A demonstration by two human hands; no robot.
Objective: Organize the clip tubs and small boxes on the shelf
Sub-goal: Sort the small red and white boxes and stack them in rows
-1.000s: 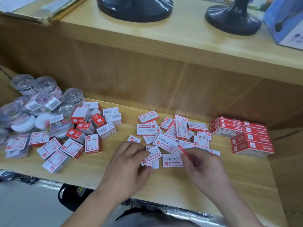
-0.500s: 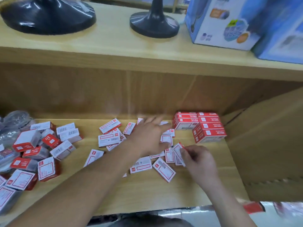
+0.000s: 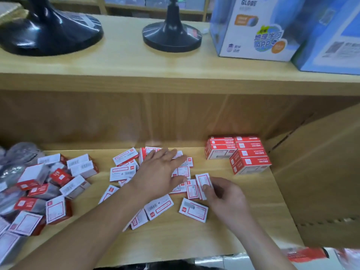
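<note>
Small boxes (image 3: 158,208) are lying loose on the shelf (image 3: 243,201) under both hands, the left hand (image 3: 159,172) spreading flat and risking knocking some away, the right hand (image 3: 224,195) pinching a few that may slip.

The clip tubs (image 3: 21,156) are a grey blur, cut off by the left edge. The left hand (image 3: 161,172) lies flat over several small boxes (image 3: 124,171) and hides them in part. How many of them the right hand (image 3: 224,193) pinches cannot be told. The label print is too small to read. The black stands (image 3: 52,30) and blue cartons (image 3: 253,28) run off the top edge.
</note>
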